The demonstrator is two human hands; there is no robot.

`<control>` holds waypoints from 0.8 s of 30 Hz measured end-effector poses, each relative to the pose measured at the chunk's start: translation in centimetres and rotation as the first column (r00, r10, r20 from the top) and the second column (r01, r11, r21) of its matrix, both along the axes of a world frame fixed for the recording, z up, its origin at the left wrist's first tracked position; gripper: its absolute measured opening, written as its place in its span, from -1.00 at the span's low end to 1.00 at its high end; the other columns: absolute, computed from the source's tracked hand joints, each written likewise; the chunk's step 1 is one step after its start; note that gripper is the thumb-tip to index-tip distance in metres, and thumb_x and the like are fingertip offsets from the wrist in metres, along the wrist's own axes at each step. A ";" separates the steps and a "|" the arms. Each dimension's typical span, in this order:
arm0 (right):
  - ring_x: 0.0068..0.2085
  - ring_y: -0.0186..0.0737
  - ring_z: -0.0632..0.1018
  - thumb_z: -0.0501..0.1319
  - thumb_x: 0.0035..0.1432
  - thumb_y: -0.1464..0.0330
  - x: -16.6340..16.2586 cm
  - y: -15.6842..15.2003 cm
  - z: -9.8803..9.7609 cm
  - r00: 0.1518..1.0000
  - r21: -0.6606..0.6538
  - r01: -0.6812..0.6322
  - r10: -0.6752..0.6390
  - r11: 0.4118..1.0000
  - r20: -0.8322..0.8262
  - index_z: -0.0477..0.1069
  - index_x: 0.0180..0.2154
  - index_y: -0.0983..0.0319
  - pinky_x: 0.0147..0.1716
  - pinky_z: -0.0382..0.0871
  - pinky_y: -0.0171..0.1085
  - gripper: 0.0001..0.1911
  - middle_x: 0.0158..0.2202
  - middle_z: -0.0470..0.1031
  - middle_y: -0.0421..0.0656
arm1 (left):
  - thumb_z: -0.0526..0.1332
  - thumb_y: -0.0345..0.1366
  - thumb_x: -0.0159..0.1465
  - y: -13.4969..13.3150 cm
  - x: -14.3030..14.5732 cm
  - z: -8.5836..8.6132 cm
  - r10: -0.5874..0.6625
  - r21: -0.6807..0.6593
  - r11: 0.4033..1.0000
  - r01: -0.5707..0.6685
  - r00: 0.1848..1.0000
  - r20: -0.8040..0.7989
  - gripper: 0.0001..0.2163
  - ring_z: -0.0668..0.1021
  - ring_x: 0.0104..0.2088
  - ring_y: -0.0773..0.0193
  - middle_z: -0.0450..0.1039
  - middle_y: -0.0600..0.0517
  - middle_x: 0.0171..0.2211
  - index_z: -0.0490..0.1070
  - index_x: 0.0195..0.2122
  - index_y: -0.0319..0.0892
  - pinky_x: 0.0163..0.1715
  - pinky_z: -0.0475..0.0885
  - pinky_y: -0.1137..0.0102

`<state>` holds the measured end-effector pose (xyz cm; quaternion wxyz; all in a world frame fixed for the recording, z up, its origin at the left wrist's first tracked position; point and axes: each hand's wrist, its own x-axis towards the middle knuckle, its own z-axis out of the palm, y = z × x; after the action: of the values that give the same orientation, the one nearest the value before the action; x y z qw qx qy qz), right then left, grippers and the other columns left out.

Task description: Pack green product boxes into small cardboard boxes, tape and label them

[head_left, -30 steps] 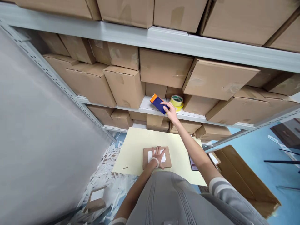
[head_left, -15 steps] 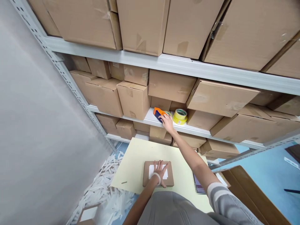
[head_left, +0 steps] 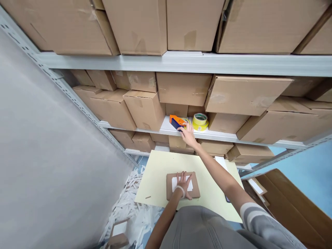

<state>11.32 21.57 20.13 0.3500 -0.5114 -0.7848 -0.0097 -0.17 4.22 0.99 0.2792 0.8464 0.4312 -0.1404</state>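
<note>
On the middle shelf my right hand (head_left: 188, 134) has its fingers on an orange and dark blue tape dispenser (head_left: 176, 120), which rests on the white shelf board. The fingers curl at the dispenser's right end, beside the roll in it. Just right of that hand stand stacked yellow tape rolls (head_left: 200, 121). My left hand (head_left: 183, 184), a pale band at the wrist, lies flat with fingers spread on a small brown carton (head_left: 195, 192). It partly covers the white label (head_left: 174, 186) on top. The carton lies flat on the pale yellow table (head_left: 155, 176).
Brown boxes (head_left: 144, 109) fill much of the shelves around the dispenser. A metal shelf beam (head_left: 181, 64) runs above it. White paper strips (head_left: 121, 211) litter the floor at left. An open large carton (head_left: 293, 204) stands right of the table.
The view has shifted, so the table and carton appear farther right. My right hand stays at the tape dispenser, its fingers slightly changed in pose. My left hand stays on the carton.
</note>
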 end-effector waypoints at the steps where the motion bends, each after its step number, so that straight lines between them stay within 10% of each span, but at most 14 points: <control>1: 0.15 0.05 0.16 0.05 0.21 0.44 0.3 -1.3 -0.5 0.999 0.003 0.023 -0.023 1.000 -0.038 0.42 -0.06 0.09 0.14 0.03 0.03 -0.69 0.10 0.14 -0.02 | 0.42 0.17 -0.35 0.0 0.0 -0.1 -0.006 0.003 1.000 0.006 1.000 0.002 0.40 -0.32 0.34 -0.31 -0.41 -0.25 0.40 -0.50 0.37 -0.06 0.21 -0.43 -0.27; 8: 0.13 0.07 0.26 0.13 0.13 0.40 3.8 -12.3 -10.8 0.941 -0.378 0.120 -0.226 0.918 -0.250 0.31 0.08 0.12 0.14 0.13 0.06 -0.56 0.05 0.17 0.01 | 0.36 0.19 -0.23 0.0 0.0 -0.7 -0.021 0.039 0.999 0.021 1.000 -0.007 0.32 -0.39 0.34 -0.24 -0.46 -0.28 0.39 -0.52 0.37 -0.09 0.18 -0.47 -0.27; 14: 0.06 0.04 0.37 0.32 -0.05 0.31 5.0 -20.7 -20.3 0.731 -0.821 -0.041 -0.543 0.569 -0.413 0.23 0.14 0.21 0.15 0.19 -0.04 -0.32 0.03 0.22 0.01 | 0.40 0.15 -0.24 -0.2 0.4 -0.7 -0.008 0.068 0.998 0.010 0.999 -0.037 0.28 -0.36 0.35 -0.27 -0.44 -0.31 0.39 -0.36 0.39 -0.11 0.19 -0.47 -0.25; 24: 0.22 0.00 0.32 0.14 0.19 0.25 5.1 -23.6 -21.9 0.825 -0.941 0.151 -0.563 0.302 -0.048 0.00 0.30 0.31 0.14 0.18 -0.15 -0.29 0.26 0.14 0.14 | 0.31 0.19 -0.06 -0.3 -0.1 -1.1 0.179 0.027 0.983 -0.183 0.976 0.120 0.12 -0.27 0.38 -0.15 -0.34 -0.29 0.40 -0.27 0.39 -0.15 0.24 -0.42 -0.13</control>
<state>16.43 -2.03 -1.74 0.1419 -0.7725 -0.4382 0.4372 -0.29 3.97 -0.08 0.2997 0.8154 0.4920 -0.0563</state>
